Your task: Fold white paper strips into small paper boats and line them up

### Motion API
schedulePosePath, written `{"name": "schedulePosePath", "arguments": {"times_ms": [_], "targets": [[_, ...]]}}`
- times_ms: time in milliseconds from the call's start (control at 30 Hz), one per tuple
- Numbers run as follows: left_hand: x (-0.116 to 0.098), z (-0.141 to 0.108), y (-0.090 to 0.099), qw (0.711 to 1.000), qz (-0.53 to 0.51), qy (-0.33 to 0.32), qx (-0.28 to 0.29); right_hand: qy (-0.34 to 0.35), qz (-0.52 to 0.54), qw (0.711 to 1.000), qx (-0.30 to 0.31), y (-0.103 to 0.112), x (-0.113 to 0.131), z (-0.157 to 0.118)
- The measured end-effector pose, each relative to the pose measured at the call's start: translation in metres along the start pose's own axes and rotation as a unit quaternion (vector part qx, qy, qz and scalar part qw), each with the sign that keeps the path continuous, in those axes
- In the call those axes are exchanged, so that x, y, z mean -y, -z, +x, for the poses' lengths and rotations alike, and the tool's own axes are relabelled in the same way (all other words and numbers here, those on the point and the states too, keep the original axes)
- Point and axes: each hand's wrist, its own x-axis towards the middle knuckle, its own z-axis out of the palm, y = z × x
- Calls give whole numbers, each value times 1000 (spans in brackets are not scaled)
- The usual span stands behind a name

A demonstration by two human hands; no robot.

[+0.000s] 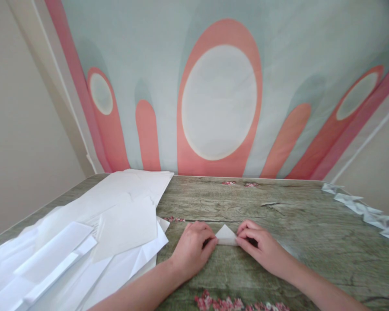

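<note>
Paper triangle (226, 235) sits pinched between left hand (194, 242) and right hand (258, 242).

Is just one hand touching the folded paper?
No, the left hand and right hand each hold an end of the folded paper.

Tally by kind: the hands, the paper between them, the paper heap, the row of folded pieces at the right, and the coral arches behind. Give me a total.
Hands: 2, left hand and right hand
Small folded paper: 1
Paper heap: 1
Row of folded pieces: 1
Coral arches with white ovals: 3
Plain coral arches: 2
Total: 10
</note>
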Motion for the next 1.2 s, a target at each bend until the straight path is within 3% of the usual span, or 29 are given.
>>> {"name": "schedulePosePath", "arguments": {"times_ms": [267,967,1200], "targets": [[5,4,-3,1000,-1,-8,-1,-43,30,999,1,-1,-2,4],[12,7,-11,999,41,-13,2,-44,22,999,-15,-10,-4,11],[-2,2,-1,996,76,-42,-4,-43,7,998,-36,-13,-5,13]]}}
